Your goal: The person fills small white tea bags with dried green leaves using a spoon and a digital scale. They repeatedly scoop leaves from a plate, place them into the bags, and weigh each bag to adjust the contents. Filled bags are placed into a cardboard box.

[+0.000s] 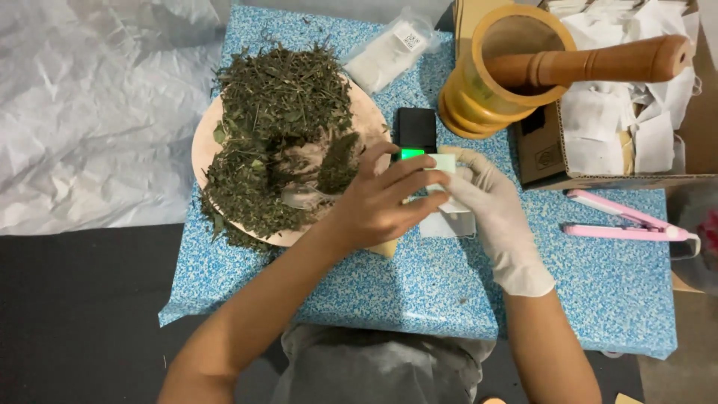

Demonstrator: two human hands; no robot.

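While both hands meet over the small scale (413, 133), a white sachet (446, 211) is pinched shut between gloved right hand (490, 213) fingers. Bare left hand (378, 200) fingers are closed on its top edge, wrist angled in from the herb plate (209, 142).

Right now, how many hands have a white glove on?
1. The right hand wears a white glove and pinches a small white pouch over the blue table. The left hand beside it is bare.
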